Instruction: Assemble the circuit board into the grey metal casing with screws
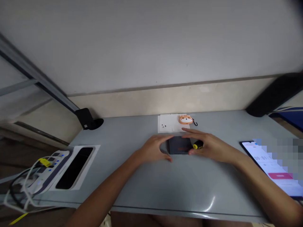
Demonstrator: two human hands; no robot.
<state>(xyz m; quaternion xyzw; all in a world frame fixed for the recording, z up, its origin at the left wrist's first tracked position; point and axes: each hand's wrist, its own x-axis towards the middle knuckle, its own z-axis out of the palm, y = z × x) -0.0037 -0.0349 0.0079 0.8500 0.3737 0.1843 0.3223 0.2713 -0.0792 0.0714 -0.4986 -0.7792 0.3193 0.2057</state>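
A flat dark grey box with a row of small slots along its near edge (179, 145) lies on the table between both hands. My left hand (153, 148) is open at its left side, thumb and fingers apart and fingertips close to the corners. On the other side, my right hand (208, 146) has its fingertips and thumb at the box's right edge. A screwdriver with a yellow-and-black handle (198, 145) sits in the palm of that hand; its far end is hidden. Behind the box, white paper (165, 123) carries several tiny dark pieces, probably screws.
An orange dog-faced earphone case (186, 119) rests on the paper. At left lie a dark-screened phone (75, 168) and a power strip (50, 171) with tangled cables. A lit phone (265, 164) lies right. A black cylinder (272, 94) leans at the back right.
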